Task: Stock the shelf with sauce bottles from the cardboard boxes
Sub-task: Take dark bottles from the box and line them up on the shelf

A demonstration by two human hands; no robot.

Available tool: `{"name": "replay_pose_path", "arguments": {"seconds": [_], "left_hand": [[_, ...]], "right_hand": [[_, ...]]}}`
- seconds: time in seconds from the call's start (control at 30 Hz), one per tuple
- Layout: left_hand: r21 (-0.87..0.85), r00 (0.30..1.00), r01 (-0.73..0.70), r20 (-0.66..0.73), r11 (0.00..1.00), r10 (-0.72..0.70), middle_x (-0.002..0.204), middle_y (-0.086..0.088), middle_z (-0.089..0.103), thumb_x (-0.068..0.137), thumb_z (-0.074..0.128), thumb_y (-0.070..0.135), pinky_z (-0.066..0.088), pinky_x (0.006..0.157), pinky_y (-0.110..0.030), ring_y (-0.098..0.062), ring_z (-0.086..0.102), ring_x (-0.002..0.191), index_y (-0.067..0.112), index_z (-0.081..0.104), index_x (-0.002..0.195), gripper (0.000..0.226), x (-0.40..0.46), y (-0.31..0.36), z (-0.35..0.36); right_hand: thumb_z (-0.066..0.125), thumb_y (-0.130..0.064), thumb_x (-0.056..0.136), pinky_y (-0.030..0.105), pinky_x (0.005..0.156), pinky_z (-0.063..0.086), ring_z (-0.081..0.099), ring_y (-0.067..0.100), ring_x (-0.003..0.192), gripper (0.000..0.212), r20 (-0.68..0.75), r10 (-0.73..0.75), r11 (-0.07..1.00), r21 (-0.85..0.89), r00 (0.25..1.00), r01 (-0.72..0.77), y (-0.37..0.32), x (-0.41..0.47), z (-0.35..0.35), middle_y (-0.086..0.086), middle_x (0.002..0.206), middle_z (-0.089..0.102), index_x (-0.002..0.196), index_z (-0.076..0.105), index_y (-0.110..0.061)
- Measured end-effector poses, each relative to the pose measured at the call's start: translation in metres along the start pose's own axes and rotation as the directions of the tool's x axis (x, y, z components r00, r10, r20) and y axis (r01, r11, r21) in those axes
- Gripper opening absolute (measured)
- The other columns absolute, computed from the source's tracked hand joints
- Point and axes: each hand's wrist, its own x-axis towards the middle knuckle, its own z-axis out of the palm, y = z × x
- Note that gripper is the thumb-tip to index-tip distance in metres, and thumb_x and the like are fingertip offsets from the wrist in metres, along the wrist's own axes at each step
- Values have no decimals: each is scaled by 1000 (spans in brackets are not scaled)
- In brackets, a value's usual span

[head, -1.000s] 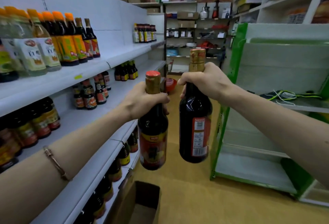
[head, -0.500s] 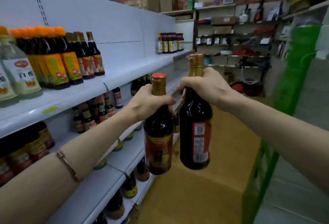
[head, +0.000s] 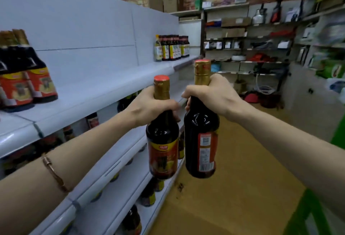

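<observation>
Carrying one sauce bottle (head: 162, 142) by its neck in each of my hands (head: 149, 106), I judged setting them upright beside the shelf's (head: 104, 92) red-labelled bottles (head: 28, 77) best.

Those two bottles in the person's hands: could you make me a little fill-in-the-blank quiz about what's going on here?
1. Each hand grips its bottle by the ____.
2. The bottle in the left hand has a cap coloured ____.
3. The bottle in the right hand turns its back label, the one with the ____ code, toward the camera.
4. The shelves stocked with bottles stand on the person's ____ side.

Missing words: neck; red; QR; left
</observation>
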Motion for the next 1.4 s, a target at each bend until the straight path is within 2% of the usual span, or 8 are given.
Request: {"name": "replay_pose_path", "arguments": {"seconds": [0.13, 0.43, 0.53, 0.67, 0.87, 1.07, 1.3, 1.4], "left_hand": [[-12, 999, 2, -54, 1000, -2, 77, -14, 74, 67, 67, 28, 54, 90, -45, -30, 72, 82, 9, 71, 62, 20, 62, -33, -10], [74, 955, 76, -291, 994, -51, 73, -17, 72, 72, 63, 20, 56, 81, -34, -28, 71, 76, -5, 70, 66, 27, 161, -100, -58], [107, 916, 142, -391, 984, -90, 73, -13, 73, 65, 66, 33, 55, 85, -39, -29, 70, 78, 11, 73, 59, 24, 188, -116, -77], [50, 816, 207, -560, 977, -144, 71, -15, 72, 59, 64, 36, 54, 75, -26, -23, 69, 71, 4, 71, 59, 32, 198, -124, -103], [82, 662, 364, -723, 928, -196, 71, -22, 71, 67, 64, 19, 53, 69, -21, -22, 69, 65, -6, 68, 63, 26, 168, -112, -139], [112, 531, 408, -836, 906, -136, 71, -25, 69, 72, 58, 16, 54, 82, -40, -42, 66, 76, -12, 65, 65, 30, 121, -81, -166], [151, 442, 426, -895, 892, -60, 70, -27, 68, 74, 57, 18, 58, 74, -34, -35, 69, 69, -4, 65, 58, 28, 72, -33, -202], [199, 450, 437, -893, 877, -22, 68, -25, 69, 80, 57, 12, 56, 74, -31, -33, 69, 67, -3, 65, 57, 29, 59, -22, -223]], "right_hand": [[64, -51, 55, 55, 74, 54, 65, 43, 80, 73, 30, 25, 1000, 14, 999, -26, 40, 64, 5, 27, 85, 69, 84, 61, 16], [72, -33, 70, 45, 65, 51, 58, 25, 59, 48, 179, -135, 981, 163, 975, 106, 107, 220, 50, 24, 74, 67, 70, 57, 12], [67, -42, 59, 51, 72, 54, 66, 37, 71, 55, 288, -215, 962, 229, 933, 151, 116, 276, 73, 21, 75, 70, 73, 62, 12], [71, -32, 70, 45, 76, 57, 70, 29, 69, 37, 446, -319, 935, 295, 836, 200, 116, 335, 108, 8, 66, 72, 71, 69, 5], [68, -28, 77, 38, 77, 56, 71, 25, 71, 29, 542, -477, 856, 465, 692, 226, 83, 369, 158, 4, 66, 73, 66, 72, -1], [66, -22, 78, 29, 69, 51, 70, 26, 67, 29, 582, -598, 766, 617, 551, 180, 25, 371, 196, 11, 67, 73, 71, 69, 6], [72, -34, 62, 55, 88, 53, 67, 44, 86, 53, 554, -670, 698, 697, 494, 164, -48, 361, 229, 27, 90, 70, 86, 65, 12], [72, -33, 65, 43, 75, 54, 69, 33, 75, 37, 569, -671, 705, 688, 476, 171, -74, 353, 242, 23, 91, 71, 81, 68, 1]]}}
